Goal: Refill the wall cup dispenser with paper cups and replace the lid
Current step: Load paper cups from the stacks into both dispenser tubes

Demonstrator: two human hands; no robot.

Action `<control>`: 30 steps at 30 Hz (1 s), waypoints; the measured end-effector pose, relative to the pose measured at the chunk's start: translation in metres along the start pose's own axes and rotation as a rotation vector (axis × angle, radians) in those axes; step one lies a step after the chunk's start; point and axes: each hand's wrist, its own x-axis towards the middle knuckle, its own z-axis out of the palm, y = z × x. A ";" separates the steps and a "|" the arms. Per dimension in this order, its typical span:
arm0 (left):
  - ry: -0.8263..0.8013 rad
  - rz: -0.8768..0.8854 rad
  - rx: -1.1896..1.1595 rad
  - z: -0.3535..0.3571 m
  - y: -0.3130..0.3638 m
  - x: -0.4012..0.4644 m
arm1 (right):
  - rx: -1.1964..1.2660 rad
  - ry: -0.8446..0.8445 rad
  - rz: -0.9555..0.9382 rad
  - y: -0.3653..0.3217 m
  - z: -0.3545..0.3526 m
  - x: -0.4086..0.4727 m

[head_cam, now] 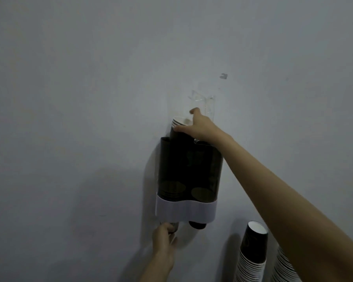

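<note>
A dark, smoke-tinted twin-tube cup dispenser (189, 169) with a white base band (184, 211) hangs on the wall. A stack of dark paper cups (178, 127) with white rims sticks out of the top of its left tube. My right hand (198, 127) rests on the top of this stack, thumb against its side, fingers over the rims. Below the dispenser, my left hand (164, 241) grips the cup bottom poking out under the left tube. A dark cup bottom (197, 224) shows under the right tube. No lid is in view.
Two tall stacks of spare paper cups (253, 255) lean at the lower right, partly behind my right forearm. A clear plastic bracket (204, 102) is fixed to the wall just above the dispenser. The wall around is plain grey.
</note>
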 end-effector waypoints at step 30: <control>-0.285 -0.036 0.916 0.021 -0.145 0.039 | 0.336 0.495 0.614 0.245 0.103 -0.229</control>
